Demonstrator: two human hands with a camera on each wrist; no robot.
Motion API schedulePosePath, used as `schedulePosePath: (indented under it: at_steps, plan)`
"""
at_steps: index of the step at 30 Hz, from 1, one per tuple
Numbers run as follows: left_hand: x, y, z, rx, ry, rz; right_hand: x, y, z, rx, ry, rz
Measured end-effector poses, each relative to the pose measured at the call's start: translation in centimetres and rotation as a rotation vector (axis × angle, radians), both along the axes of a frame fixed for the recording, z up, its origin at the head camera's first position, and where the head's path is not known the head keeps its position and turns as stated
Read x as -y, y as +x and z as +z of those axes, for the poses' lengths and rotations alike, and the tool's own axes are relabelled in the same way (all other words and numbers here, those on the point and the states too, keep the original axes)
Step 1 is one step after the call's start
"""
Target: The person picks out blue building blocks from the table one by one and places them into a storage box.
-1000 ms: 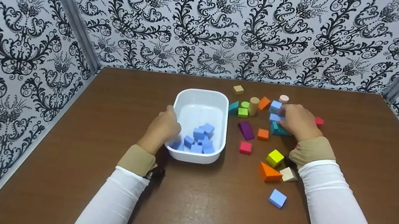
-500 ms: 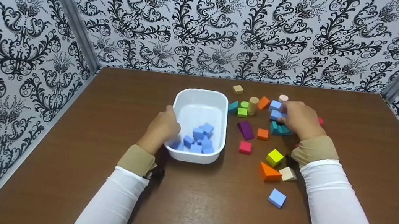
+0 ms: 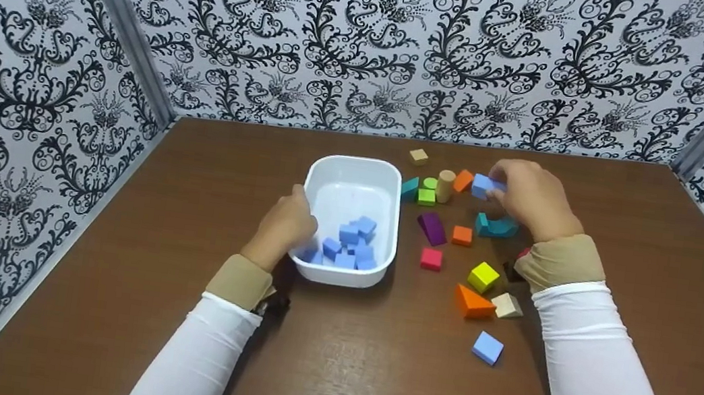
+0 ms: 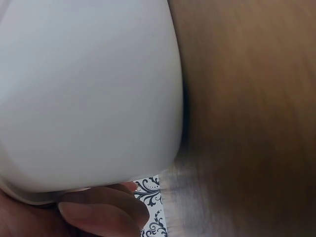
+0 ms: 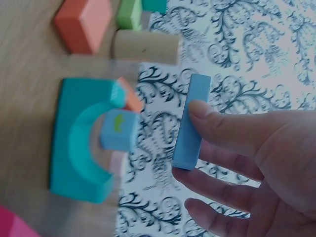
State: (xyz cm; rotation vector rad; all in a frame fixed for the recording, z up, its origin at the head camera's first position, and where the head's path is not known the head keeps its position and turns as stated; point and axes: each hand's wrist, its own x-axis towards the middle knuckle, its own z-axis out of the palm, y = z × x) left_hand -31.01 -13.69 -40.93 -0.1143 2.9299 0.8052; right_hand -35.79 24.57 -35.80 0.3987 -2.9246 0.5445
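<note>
My left hand (image 3: 286, 223) grips the left rim of a white plastic tub (image 3: 343, 276). Several blue blocks (image 3: 349, 234) lie in its near end. In the left wrist view the tub's pale wall (image 4: 94, 98) fills much of the picture, with curled fingers (image 4: 103, 215) at its edge. My right hand (image 3: 532, 197) pinches a flat blue block (image 5: 191, 133) between thumb and fingers, raised above the table. Beyond it, a blue cube (image 5: 120, 129) with a green mark stands behind a teal arch block (image 5: 64, 138).
Right of the tub lie a purple block (image 3: 433, 228), a wooden cylinder (image 3: 444, 186), a yellow cube (image 3: 483, 277), an orange triangle (image 3: 474, 303) and a cream block (image 3: 506, 305). Nearer is another blue block (image 3: 487, 348). Patterned walls (image 3: 359, 42) border the brown table (image 3: 331, 358).
My right hand has lifted the flat blue block from beside the teal arch and moved slightly up and away. My left hand and the tub have stayed in place.
</note>
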Motion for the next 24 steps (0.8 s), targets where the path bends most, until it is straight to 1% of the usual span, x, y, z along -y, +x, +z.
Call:
schedulePosePath:
  at_steps: [4,12,19,24]
  plan:
    - [0.0,0.0,0.0,-0.003,-0.004,0.000,0.9,0.6,1.0,-0.025,0.001,0.022]
    - [0.1,0.0,0.0,-0.013,0.003,-0.011,3.0,1.9,2.3,-0.070,0.030,0.064]
    - [0.2,-0.1,-0.1,-0.014,0.021,-0.009,4.8,3.0,2.9,-0.135,0.021,0.135]
    - [0.1,0.0,0.0,-0.014,0.034,0.000,6.0,3.6,3.1,-0.170,0.044,0.189]
